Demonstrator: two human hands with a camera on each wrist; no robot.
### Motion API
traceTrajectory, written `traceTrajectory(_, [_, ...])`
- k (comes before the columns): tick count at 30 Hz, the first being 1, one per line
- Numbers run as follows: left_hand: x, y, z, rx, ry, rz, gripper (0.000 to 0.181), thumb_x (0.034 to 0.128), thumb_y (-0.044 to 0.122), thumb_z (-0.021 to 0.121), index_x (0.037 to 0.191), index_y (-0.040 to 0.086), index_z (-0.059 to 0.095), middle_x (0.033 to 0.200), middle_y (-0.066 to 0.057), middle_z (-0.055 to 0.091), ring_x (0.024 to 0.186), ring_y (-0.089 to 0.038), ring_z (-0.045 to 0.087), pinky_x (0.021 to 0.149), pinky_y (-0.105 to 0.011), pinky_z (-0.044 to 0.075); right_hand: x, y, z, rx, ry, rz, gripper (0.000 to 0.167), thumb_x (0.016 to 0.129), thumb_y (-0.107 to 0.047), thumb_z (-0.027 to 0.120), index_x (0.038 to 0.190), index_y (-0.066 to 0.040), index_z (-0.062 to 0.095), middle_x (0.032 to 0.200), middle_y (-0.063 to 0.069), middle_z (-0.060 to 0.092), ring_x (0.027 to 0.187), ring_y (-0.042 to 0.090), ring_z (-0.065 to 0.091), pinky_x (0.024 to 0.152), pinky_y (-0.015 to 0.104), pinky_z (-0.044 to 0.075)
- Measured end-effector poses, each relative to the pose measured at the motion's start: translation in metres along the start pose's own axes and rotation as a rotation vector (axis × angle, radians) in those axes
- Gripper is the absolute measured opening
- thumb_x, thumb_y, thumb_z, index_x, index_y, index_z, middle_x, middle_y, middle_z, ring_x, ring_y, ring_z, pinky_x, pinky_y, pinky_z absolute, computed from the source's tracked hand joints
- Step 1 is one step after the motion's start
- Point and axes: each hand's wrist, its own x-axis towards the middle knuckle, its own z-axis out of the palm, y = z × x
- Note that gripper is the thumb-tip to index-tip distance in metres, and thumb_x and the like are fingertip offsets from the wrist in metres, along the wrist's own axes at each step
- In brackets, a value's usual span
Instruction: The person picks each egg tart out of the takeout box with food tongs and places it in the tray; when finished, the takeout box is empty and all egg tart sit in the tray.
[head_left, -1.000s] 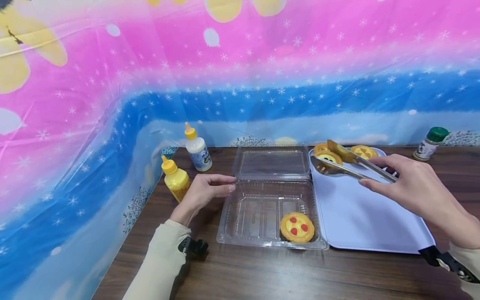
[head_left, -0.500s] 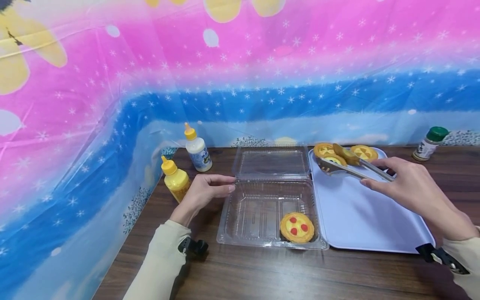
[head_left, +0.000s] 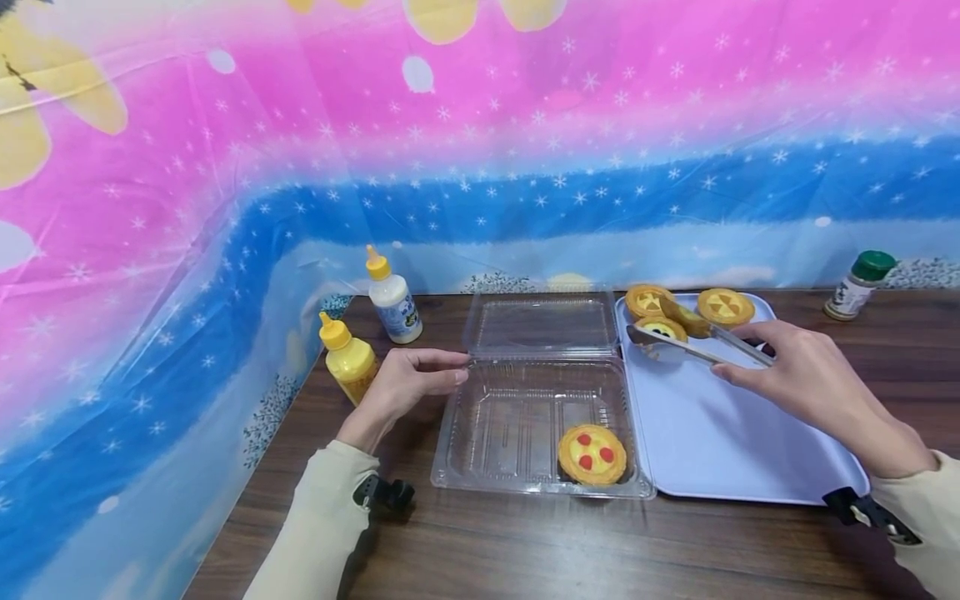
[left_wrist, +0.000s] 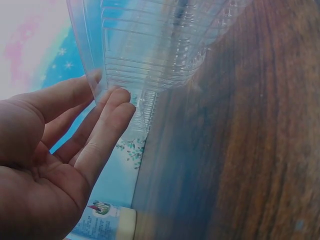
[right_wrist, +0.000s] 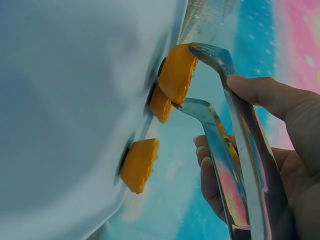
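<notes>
My left hand point(head_left: 405, 379) pinches the left rim of a clear plastic clamshell container point(head_left: 517, 488) between thumb and fingers, near its hinge. The container's lid lies back, and one tart with red pieces point(head_left: 592, 454) sits in the base's front right corner. My right hand point(head_left: 810, 375) grips metal tongs point(right_wrist: 240, 140). Their tips stand on either side of the nearest egg tart point(right_wrist: 177, 75), touching its edge, at the back left of a white tray point(head_left: 720, 442). Two more tarts are on the tray, one at the left point(head_left: 645, 300) and one at the right point(head_left: 725, 307).
A white squeeze bottle point(head_left: 396, 308) and a yellow squeeze bottle point(head_left: 351, 364) stand left of the container. A green-capped shaker jar point(head_left: 860, 286) stands beyond the tray's right side. A patterned cloth point(head_left: 525, 167) hangs behind the wooden table point(head_left: 480, 550).
The tongs have come down around the near tart, and their tips have drawn closer to it. My right hand has shifted slightly left; my left hand has stayed at the container.
</notes>
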Motion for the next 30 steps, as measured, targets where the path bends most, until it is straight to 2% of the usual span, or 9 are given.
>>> traceTrajectory(20, [-0.0009,-0.0018,-0.0011,0.011,0.0,0.0,0.03,0.0964,0.013,0.082,0.125,0.004,0.078,0.128,-0.014,0.074,0.106,-0.028,0.077,0.097,-0.044,0.061,0.0013,0.0004,0.0043,-0.014,-0.01,-0.012,0.064,0.091,-0.032,0.087,0.131,0.013,0.065,0.126,0.039,0.064,0.109,0.06,0.062,0.081,0.069,0.053])
traceTrajectory(30, [0.0,-0.0006,-0.0003,0.003,-0.004,0.005,0.03,0.0964,0.011,0.081,0.125,0.003,0.078,0.129,-0.014,0.073,0.106,-0.028,0.077,0.095,-0.04,0.062,0.001,-0.0039,-0.0039,-0.029,-0.046,0.035,0.071,0.09,-0.037,0.087,0.135,0.012,0.064,0.131,0.041,0.061,0.11,0.06,0.061,0.077,0.065,0.054])
